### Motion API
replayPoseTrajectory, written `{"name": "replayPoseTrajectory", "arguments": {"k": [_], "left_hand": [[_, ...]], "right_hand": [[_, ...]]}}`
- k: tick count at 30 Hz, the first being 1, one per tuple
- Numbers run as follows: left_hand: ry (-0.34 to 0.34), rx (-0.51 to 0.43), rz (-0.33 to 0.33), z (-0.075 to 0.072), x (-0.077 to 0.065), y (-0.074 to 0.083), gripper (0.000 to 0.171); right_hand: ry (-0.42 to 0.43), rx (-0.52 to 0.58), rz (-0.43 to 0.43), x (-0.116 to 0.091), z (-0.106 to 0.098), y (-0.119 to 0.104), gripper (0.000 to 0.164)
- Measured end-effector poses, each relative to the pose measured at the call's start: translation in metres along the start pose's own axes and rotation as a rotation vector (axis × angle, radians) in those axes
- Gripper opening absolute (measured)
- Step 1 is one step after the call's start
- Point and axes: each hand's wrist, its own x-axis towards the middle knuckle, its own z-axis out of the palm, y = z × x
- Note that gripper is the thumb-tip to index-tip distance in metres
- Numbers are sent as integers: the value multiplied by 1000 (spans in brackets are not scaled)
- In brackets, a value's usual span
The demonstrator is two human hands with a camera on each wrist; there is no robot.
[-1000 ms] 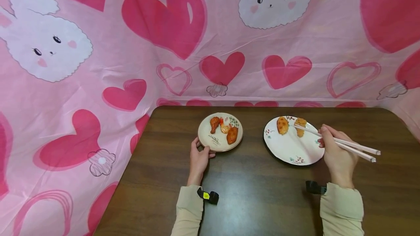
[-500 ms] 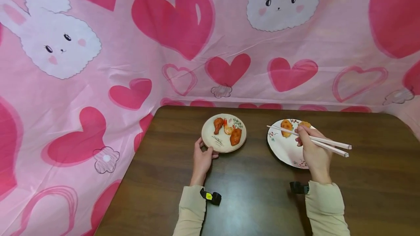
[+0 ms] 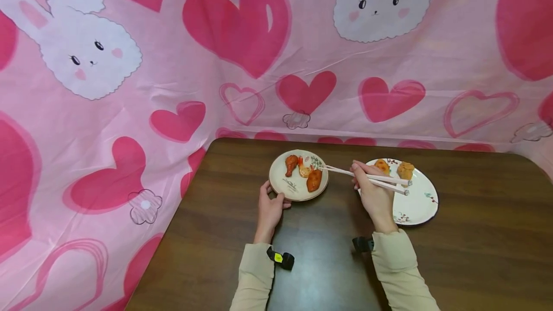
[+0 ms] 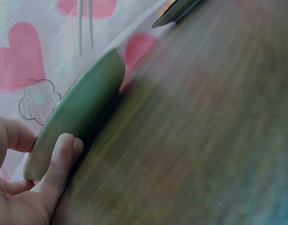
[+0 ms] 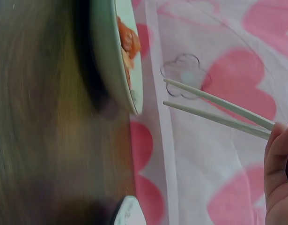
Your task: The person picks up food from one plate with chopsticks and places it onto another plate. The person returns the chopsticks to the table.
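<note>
My left hand (image 3: 270,210) grips the near-left rim of a small cream plate (image 3: 278,175). In the left wrist view, fingers and thumb pinch the greenish outside of that plate (image 4: 87,101). On it lie a drumstick (image 3: 291,165), a shrimp (image 3: 305,171) and a glazed brown chicken-wing-like piece (image 3: 314,181). My right hand (image 3: 377,201) holds a pair of white chopsticks (image 3: 390,180). Their tips overlap the small plate's right side in the head view. In the right wrist view the chopsticks (image 5: 218,108) stand slightly apart with nothing between them.
To the right, a larger white plate (image 3: 421,205) with floral marks sits partly behind my right hand. It bears a golden oval piece (image 3: 382,164), partly hidden, and a crumbed fried piece (image 3: 405,170). A pink heart-patterned cloth (image 3: 259,56) hangs behind the brown table (image 3: 319,263).
My right hand has moved left with the chopsticks, from over the larger plate toward the small plate. The left hand keeps its hold on the small plate. The head view has shifted slightly.
</note>
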Motion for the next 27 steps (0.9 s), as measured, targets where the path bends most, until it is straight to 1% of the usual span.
{"name": "replayPoseTrajectory", "arguments": {"k": [2, 4, 6, 9, 13, 16, 22, 27], "left_hand": [[0, -2, -8, 0, 1, 0, 61], [-5, -3, -4, 0, 1, 1, 62], [-9, -1, -7, -1, 1, 2, 62], [-20, 7, 3, -1, -8, 16, 61], [-26, 17, 10, -1, -20, 33, 60], [-24, 17, 3, -1, -15, 27, 60], [-4, 18, -22, -1, 0, 5, 62], [3, 13, -4, 0, 1, 1, 62]], "right_hand": [[-27, -26, 23, 0, 7, -1, 28], [-50, -54, 29, 0, 13, -2, 27], [-65, -59, 32, 0, 19, -2, 26], [-66, -32, 40, 1, 27, -1, 27], [-43, 26, 92, 2, 37, 0, 29], [-43, 57, 143, 3, 43, 0, 31], [-53, 9, 180, 6, 52, 3, 31], [-44, 32, 215, 8, 58, 4, 32]]}}
